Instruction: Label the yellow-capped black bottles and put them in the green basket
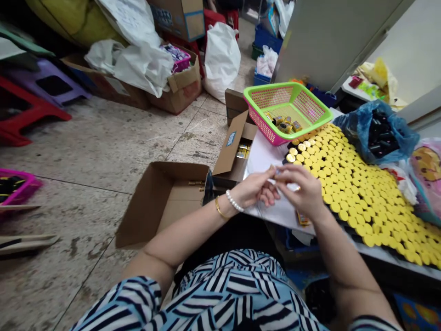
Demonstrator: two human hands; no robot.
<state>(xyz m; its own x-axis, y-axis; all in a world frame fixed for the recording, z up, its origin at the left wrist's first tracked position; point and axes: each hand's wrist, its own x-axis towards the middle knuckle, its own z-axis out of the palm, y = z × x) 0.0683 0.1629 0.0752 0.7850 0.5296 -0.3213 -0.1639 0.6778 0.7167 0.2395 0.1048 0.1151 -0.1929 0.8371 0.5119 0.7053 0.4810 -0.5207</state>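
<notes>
My left hand [261, 186] and my right hand [302, 189] meet above the near corner of a white table [263, 154]. Their fingertips pinch together around something small, mostly hidden by the fingers and too blurred to name. To the right, many round, yellow-topped pieces [347, 184] stand packed close together on the table. A small stack of printed yellow-and-red cards or labels [303, 218] lies under my right wrist. Beyond my hands, a basket with a lime-green rim [253, 93] and pink sides holds several small yellow-and-black pieces [285, 125].
An open carton [225, 149] with small yellow boxes stands against the table's left side. A larger open cardboard box [138, 207] sits on the floor. A blue plastic bag [358, 124] of black pieces rests at the right. Sacks [222, 57] and stools [51, 82] stand farther back.
</notes>
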